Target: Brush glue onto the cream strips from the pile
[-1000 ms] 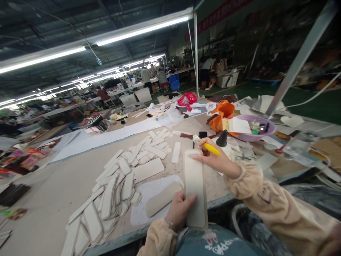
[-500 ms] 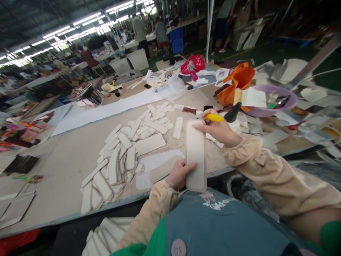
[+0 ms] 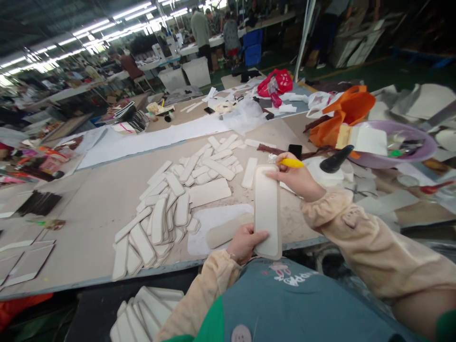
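My left hand (image 3: pixel 245 242) grips the near end of a long cream rounded pad (image 3: pixel 267 209), held upright over the table edge. At the pad's far end my right hand (image 3: pixel 295 179) is closed round a yellow-handled brush (image 3: pixel 289 162), its tip at the pad's top edge. Another cream pad (image 3: pixel 228 229) lies on a white sheet (image 3: pixel 210 220) just left of my left hand. A spread pile of similar cream pads (image 3: pixel 178 199) covers the table to the left.
A black-capped white bottle (image 3: pixel 333 166) stands right of my right hand. Behind it sit a purple basin (image 3: pixel 409 152) with odds and ends and an orange bag (image 3: pixel 347 111). More pads (image 3: pixel 146 316) are stacked below the table edge. Other people work at far tables.
The view has tilted down and shifted, so table and hands sit slightly right in the picture. Both hands keep their hold on the pad and brush.
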A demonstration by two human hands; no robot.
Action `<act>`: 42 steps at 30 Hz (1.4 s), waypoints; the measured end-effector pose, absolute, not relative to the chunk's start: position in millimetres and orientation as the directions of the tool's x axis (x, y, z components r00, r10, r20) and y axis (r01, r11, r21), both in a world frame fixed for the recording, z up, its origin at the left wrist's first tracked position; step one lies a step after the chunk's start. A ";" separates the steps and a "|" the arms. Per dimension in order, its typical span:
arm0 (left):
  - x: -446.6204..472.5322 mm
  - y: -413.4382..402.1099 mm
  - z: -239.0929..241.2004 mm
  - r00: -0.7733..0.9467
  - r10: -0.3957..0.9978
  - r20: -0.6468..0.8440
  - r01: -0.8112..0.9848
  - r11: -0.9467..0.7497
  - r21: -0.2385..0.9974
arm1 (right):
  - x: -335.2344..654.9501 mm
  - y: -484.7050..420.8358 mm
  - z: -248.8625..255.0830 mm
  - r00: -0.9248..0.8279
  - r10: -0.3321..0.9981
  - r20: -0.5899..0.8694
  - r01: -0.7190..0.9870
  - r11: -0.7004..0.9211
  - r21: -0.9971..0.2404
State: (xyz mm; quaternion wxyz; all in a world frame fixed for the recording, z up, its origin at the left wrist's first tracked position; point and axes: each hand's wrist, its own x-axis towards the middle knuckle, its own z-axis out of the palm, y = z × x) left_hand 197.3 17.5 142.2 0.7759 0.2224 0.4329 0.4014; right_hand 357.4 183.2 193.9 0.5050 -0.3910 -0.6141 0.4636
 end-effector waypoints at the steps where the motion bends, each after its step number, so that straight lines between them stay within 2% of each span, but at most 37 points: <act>1: 195.4 18.4 141.8 0.294 0.816 -0.499 -0.429 0.579 0.694 | 354.1 184.6 194.0 -0.191 0.948 0.254 0.011 0.261 -0.965; 9: 181.3 28.7 136.4 0.228 0.818 -0.528 -0.404 0.573 0.713 | 335.7 194.3 195.3 -0.242 0.949 0.201 0.006 0.208 -0.978; 21: 168.1 40.6 127.1 0.247 0.844 -0.477 -0.388 0.537 0.749 | 320.2 211.1 182.0 -0.279 0.950 0.138 -0.065 0.124 -0.990; 28: 162.7 44.5 120.0 0.232 0.839 -0.493 -0.363 0.545 0.756 | 317.4 214.9 175.1 -0.255 0.956 0.144 0.002 0.149 -0.989; 34: 158.9 46.8 115.5 0.210 0.834 -0.511 -0.386 0.551 0.740 | 312.7 215.9 174.9 -0.284 0.953 0.109 -0.036 0.103 -0.994; 42: 142.4 44.2 120.9 0.151 0.844 -0.514 -0.554 0.503 0.664 | 306.9 219.8 163.5 -0.165 0.985 0.057 0.254 0.098 -0.962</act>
